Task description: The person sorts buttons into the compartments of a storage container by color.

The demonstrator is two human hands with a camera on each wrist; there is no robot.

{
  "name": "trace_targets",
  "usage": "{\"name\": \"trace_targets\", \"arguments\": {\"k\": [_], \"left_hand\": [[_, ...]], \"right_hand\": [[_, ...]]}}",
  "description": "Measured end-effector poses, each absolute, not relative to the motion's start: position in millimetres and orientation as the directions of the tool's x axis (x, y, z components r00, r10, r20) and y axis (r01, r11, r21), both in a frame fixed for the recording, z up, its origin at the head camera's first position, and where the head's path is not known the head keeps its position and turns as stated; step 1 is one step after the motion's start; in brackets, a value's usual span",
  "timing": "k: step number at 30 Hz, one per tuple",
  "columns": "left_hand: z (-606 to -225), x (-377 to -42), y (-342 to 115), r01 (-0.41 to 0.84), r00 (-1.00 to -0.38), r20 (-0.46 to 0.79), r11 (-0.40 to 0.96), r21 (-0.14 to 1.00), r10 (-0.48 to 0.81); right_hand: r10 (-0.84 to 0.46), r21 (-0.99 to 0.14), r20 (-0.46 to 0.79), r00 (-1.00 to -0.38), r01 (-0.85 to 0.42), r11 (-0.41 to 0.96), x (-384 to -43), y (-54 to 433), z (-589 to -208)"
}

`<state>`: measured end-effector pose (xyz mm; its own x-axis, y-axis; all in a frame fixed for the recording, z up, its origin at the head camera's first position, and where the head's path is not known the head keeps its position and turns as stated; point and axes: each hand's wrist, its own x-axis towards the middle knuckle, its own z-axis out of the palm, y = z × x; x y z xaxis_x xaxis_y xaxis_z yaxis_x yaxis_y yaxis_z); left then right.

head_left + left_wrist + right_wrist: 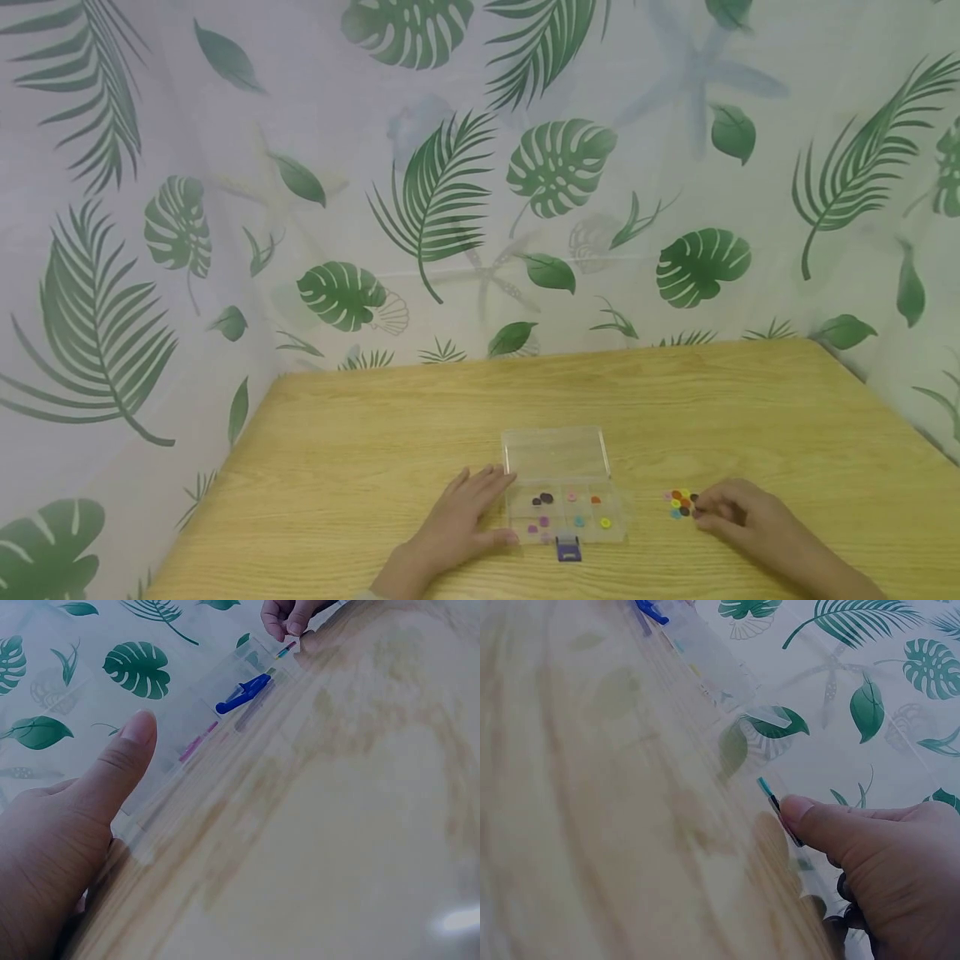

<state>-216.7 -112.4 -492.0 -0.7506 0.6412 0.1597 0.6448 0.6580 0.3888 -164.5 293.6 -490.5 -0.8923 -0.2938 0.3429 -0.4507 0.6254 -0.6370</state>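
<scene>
A clear plastic compartment box (555,512) lies with its transparent lid (555,454) tipped back and its blue latch (568,550) toward me. Small buttons sit in its compartments, among them black (547,498), purple (543,522), turquoise (579,522) and yellow (606,523) ones. My left hand (465,521) rests at the box's left side, thumb and fingers spread along it. Right of the box, my right hand (742,517) pinches a dark button (700,510) between thumb and forefinger, at the edge of a loose pile of mixed-colour buttons (678,504). The fingers partly hide that button.
The wooden table (375,450) reaches back to a leaf-printed cloth (450,208) hanging behind it and at both sides. The button pile lies a short way off the box's right wall.
</scene>
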Motion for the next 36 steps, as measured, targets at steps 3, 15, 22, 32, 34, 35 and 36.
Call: {"name": "trace_targets", "arguments": {"k": [3,15,22,32,34,35,36], "left_hand": [[-492,-216,-112,0.647,-0.75,0.161,0.661,0.379,0.642],[-494,-216,-111,0.659,-0.741,0.172,0.654,0.371,0.649],[-493,-216,-111,0.66,-0.741,0.172,0.656,0.367,0.649],[-490,-216,-111,0.662,-0.74,0.179,0.655,0.365,0.648],[-490,-216,-112,0.659,-0.741,0.175,0.655,0.369,0.648],[-490,-216,-112,0.661,-0.741,0.175,0.655,0.367,0.649],[-491,-216,-112,0.661,-0.741,0.175,0.655,0.367,0.649]], "right_hand": [[-0.295,-0.625,0.35,-0.889,-0.456,0.633,-166,294,-491],[-0.308,-0.534,0.553,-0.774,-0.614,0.581,-167,299,-507],[-0.29,-0.536,0.559,-0.777,-0.606,0.588,-167,294,-505],[-0.318,-0.46,0.638,-0.701,-0.679,0.572,-172,291,-503],[-0.314,-0.465,0.635,-0.706,-0.674,0.574,-172,290,-502],[-0.313,-0.466,0.632,-0.709,-0.671,0.577,-171,290,-502],[-0.31,-0.468,0.629,-0.713,-0.666,0.581,-171,290,-503]]}}
